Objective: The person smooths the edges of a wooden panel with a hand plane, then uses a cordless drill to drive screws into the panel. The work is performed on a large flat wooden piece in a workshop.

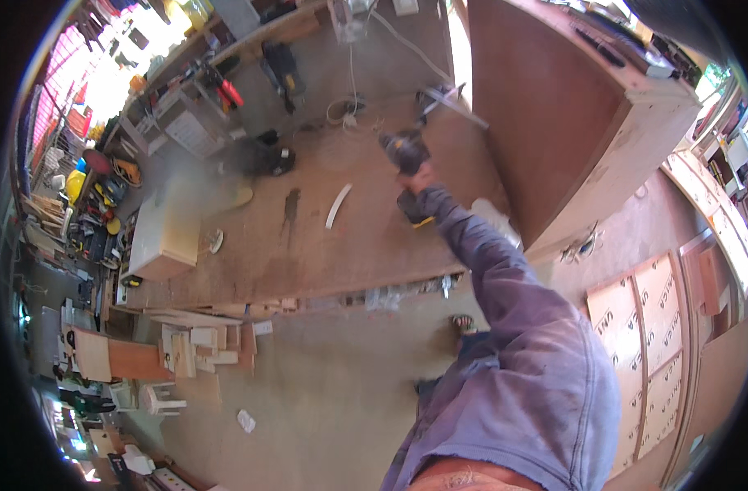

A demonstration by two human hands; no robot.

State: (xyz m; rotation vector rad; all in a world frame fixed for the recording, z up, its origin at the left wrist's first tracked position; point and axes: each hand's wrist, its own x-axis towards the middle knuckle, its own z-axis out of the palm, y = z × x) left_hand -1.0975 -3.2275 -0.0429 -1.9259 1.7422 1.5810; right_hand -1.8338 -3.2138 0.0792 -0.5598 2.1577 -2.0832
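A dark cordless drill (404,151) sits in the right hand (420,176), whose fingers are wrapped tight around the grip, the arm in a purple-grey sleeve (505,295) stretched out from the lower right of the view. The tool is held over the far part of a big brown plywood workbench (308,254), just beside the corner where a tall reddish-brown cabinet panel (545,123) stands on the bench. The drill's battery foot, black with a yellow edge, shows below the wrist. The left hand is out of sight. On the benchtop, to the left of the drill, lie a curved white strip (338,205), a dark stain (290,209), a black power tool (276,159) and a small pale box (165,237) at the left end. A white cord (353,90) runs up the far side of the bench. Below the bench edge, offcuts of wood (202,348) lie stacked on the concrete floor (333,385), and printed sheet panels (652,344) lean at the right.
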